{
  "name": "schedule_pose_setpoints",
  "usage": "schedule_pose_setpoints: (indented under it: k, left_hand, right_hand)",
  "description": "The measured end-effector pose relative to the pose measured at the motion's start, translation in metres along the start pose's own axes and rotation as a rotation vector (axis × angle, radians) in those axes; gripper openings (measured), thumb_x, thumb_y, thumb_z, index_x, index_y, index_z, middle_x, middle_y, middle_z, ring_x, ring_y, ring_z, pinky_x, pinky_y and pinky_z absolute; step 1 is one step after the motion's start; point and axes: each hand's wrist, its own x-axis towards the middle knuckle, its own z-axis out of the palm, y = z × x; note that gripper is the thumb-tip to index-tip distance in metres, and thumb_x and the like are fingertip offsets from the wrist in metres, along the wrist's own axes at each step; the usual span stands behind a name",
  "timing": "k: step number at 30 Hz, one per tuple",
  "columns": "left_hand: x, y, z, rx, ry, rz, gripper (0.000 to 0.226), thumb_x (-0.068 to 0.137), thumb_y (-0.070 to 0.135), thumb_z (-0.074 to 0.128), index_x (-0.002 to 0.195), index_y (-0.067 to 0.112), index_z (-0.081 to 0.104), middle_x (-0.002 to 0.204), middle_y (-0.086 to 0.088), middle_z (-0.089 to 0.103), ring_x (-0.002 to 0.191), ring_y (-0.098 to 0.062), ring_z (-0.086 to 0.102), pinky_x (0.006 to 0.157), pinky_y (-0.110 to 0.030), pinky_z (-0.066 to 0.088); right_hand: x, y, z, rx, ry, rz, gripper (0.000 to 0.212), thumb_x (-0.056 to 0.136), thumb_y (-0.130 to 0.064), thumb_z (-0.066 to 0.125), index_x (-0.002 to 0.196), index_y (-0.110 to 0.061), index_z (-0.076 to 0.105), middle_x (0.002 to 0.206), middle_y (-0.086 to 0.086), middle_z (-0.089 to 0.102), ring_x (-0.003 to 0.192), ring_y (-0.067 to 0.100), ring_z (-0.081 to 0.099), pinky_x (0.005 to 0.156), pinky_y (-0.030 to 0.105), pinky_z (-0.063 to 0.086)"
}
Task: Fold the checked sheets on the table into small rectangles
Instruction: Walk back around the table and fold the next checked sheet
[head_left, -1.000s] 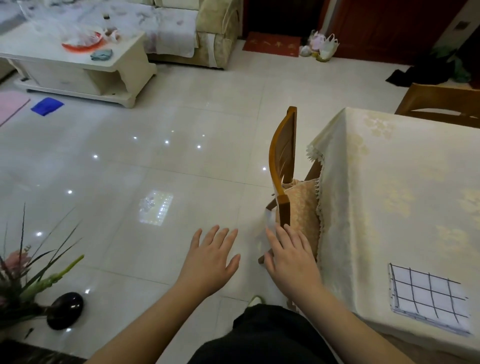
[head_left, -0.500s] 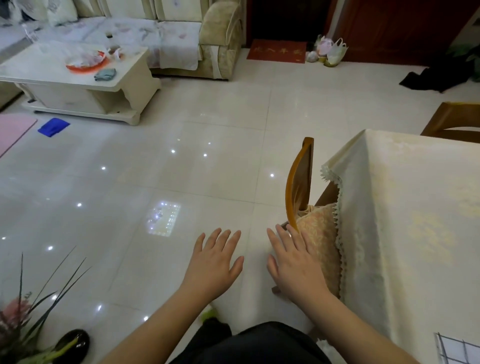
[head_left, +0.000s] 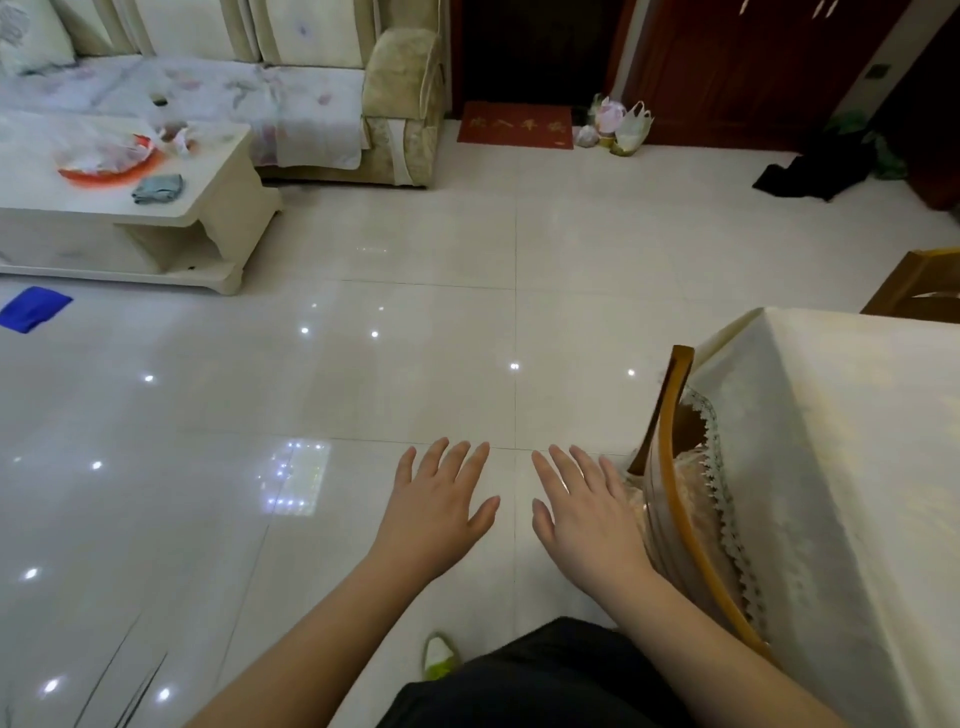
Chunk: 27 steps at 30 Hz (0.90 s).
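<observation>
Turning away from the work surface, the view is now directed across the tiled floor: the left hand (head_left: 441, 512) and right hand (head_left: 584, 514) are held out flat, fingers straight and spread, nothing gripped. The table (head_left: 831, 467) is confined to the right edge. The checked sheet seen a second ago is out of frame, so folding is judged suspended.

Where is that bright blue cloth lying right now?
In the head view, the blue cloth lies on the tiled floor at the far left edge, just in front of the white coffee table.
</observation>
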Motion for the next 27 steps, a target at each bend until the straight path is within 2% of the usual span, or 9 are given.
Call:
schedule_pose_setpoints:
  k: [4, 6, 12, 14, 17, 19, 23, 25, 27]
  left_hand:
    - [0.035, -0.023, -0.010, -0.004, 0.007, 0.037, 0.083, 0.082, 0.065, -0.005, 0.154, 0.029, 0.014, 0.160, 0.003, 0.025, 0.149, -0.021, 0.016, 0.120, -0.049, 0.009]
    - [0.056, -0.027, -0.015, -0.032, 0.012, 0.057, 0.079, 0.085, 0.063, 0.000, 0.153, 0.028, 0.019, 0.158, 0.003, 0.029, 0.148, -0.021, 0.019, 0.119, -0.048, 0.010]
    - [0.142, -0.021, -0.026, -0.016, -0.021, 0.136, 0.078, 0.085, 0.062, -0.002, 0.154, 0.029, 0.013, 0.160, 0.004, 0.024, 0.148, -0.019, 0.015, 0.119, -0.046, 0.007]
    - [0.173, -0.019, -0.030, 0.021, -0.063, 0.161, 0.074, 0.088, 0.061, 0.001, 0.154, 0.030, 0.010, 0.161, 0.005, 0.020, 0.149, -0.019, 0.012, 0.119, -0.046, 0.004]
    - [0.215, -0.014, -0.044, 0.057, -0.095, 0.184, 0.071, 0.090, 0.061, 0.006, 0.154, 0.032, 0.008, 0.161, 0.007, 0.017, 0.150, -0.018, 0.009, 0.119, -0.045, 0.000]
    - [0.243, -0.014, -0.054, 0.072, -0.096, 0.197, 0.072, 0.089, 0.062, 0.004, 0.154, 0.032, 0.009, 0.161, 0.007, 0.019, 0.150, -0.017, 0.010, 0.119, -0.045, 0.000]
    - [0.300, -0.016, -0.073, 0.098, -0.072, 0.209, 0.074, 0.088, 0.064, 0.004, 0.154, 0.031, 0.011, 0.161, 0.006, 0.020, 0.149, -0.018, 0.012, 0.119, -0.045, 0.002]
    - [0.326, -0.016, -0.079, 0.102, -0.060, 0.224, 0.074, 0.088, 0.064, 0.004, 0.154, 0.031, 0.012, 0.161, 0.006, 0.021, 0.149, -0.018, 0.013, 0.119, -0.046, 0.003]
    - [0.352, -0.016, -0.085, 0.101, -0.049, 0.249, 0.078, 0.085, 0.065, -0.001, 0.154, 0.031, 0.013, 0.160, 0.006, 0.023, 0.149, -0.018, 0.014, 0.119, -0.046, 0.005]
  right_hand:
    - [0.033, -0.004, -0.002, -0.021, -0.010, 0.037, 0.052, 0.089, -0.044, 0.053, 0.136, -0.021, 0.056, 0.134, 0.004, 0.060, 0.126, 0.026, 0.055, 0.108, 0.046, 0.028]
    - [0.048, 0.000, -0.002, 0.000, -0.025, 0.047, 0.051, 0.089, -0.044, 0.044, 0.131, -0.020, 0.060, 0.130, 0.004, 0.064, 0.122, 0.027, 0.059, 0.105, 0.047, 0.036]
    - [0.113, 0.031, 0.004, 0.072, -0.086, 0.129, 0.058, 0.091, -0.047, 0.030, 0.130, -0.020, 0.062, 0.129, 0.004, 0.065, 0.121, 0.027, 0.060, 0.102, 0.049, 0.042]
    - [0.140, 0.047, 0.004, 0.095, -0.110, 0.149, 0.066, 0.092, -0.050, 0.017, 0.140, -0.022, 0.052, 0.142, 0.004, 0.055, 0.133, 0.027, 0.048, 0.111, 0.047, 0.030]
    - [0.181, 0.071, -0.003, 0.167, -0.111, 0.145, 0.085, 0.082, -0.057, -0.010, 0.154, -0.026, 0.024, 0.160, 0.001, 0.025, 0.149, 0.025, 0.019, 0.117, 0.042, 0.001]
    - [0.204, 0.084, -0.011, 0.200, -0.111, 0.147, 0.089, 0.078, -0.057, -0.015, 0.155, -0.027, 0.018, 0.162, -0.001, 0.018, 0.150, 0.023, 0.013, 0.117, 0.041, -0.003]
    - [0.253, 0.107, -0.019, 0.176, -0.074, 0.170, 0.076, 0.088, -0.054, -0.001, 0.152, -0.025, 0.030, 0.158, 0.001, 0.032, 0.146, 0.025, 0.027, 0.116, 0.041, 0.004]
    - [0.274, 0.117, -0.023, 0.144, -0.072, 0.205, 0.063, 0.094, -0.049, 0.018, 0.145, -0.024, 0.045, 0.148, 0.003, 0.047, 0.136, 0.026, 0.044, 0.114, 0.044, 0.024]
    - [0.296, 0.124, -0.029, 0.147, -0.048, 0.238, 0.057, 0.092, -0.046, 0.030, 0.135, -0.022, 0.057, 0.136, 0.004, 0.060, 0.122, 0.025, 0.058, 0.104, 0.045, 0.042]
